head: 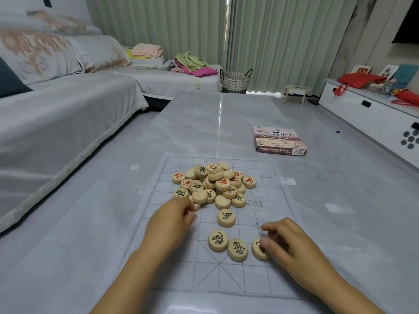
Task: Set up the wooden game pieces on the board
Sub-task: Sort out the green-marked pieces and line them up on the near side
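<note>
Grey sofa (68, 109), wicker basket (234, 81), folded clothes (147, 51), curtains (272, 30)

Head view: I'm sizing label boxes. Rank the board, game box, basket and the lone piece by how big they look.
1. board
2. game box
3. basket, slightly smaller but far off, so this pair is unsure
4. lone piece

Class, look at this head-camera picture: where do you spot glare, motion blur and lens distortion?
Head view: a pale glare streak runs down the glossy grey marble-look table; the left hand and the right hand, pinching a round wooden piece, are motion-blurred; the floral pillows smear at the wide-angle edge.
</note>
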The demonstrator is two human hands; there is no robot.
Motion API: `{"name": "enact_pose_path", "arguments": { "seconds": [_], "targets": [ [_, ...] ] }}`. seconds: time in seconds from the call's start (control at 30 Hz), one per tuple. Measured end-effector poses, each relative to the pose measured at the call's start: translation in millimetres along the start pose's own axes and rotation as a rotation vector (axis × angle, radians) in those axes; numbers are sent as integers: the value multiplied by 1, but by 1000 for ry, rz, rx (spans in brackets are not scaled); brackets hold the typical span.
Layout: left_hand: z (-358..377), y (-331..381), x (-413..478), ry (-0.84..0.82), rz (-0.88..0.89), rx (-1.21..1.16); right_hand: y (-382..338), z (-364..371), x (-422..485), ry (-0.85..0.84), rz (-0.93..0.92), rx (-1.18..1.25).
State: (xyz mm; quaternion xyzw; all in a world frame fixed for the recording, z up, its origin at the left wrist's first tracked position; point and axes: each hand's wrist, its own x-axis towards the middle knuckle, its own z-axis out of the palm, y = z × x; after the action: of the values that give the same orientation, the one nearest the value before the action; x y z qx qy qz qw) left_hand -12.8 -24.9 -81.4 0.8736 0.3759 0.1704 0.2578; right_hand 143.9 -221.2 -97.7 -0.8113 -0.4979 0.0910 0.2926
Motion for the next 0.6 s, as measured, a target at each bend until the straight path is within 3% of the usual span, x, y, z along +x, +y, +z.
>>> {"name": "enact_pose_path", "arguments": {
  "seconds": [0.07, 0.17, 0.33, 0.47, 0.53, 0.6],
  "targets": [
    [-2, -15, 11, 65, -48, 27, -9, -4, 15, 19, -35, -27],
    [3, -24, 25, 24, -69, 19, -32, 3, 51, 51, -174, -86],
    [16, -19, 29, -3, 13, 78, -73, 43, 110, 28, -433, -224],
    [12, -21, 28, -9, 7, 88, -85, 53, 129, -93, -397, -547],
    [8, -20, 27, -55, -20, 66, -83, 49, 125, -75, -400, -527],
    [2, -18, 22, -118, -24, 36, -75, 37, 109, -39, -346, -291]
  ]
}}
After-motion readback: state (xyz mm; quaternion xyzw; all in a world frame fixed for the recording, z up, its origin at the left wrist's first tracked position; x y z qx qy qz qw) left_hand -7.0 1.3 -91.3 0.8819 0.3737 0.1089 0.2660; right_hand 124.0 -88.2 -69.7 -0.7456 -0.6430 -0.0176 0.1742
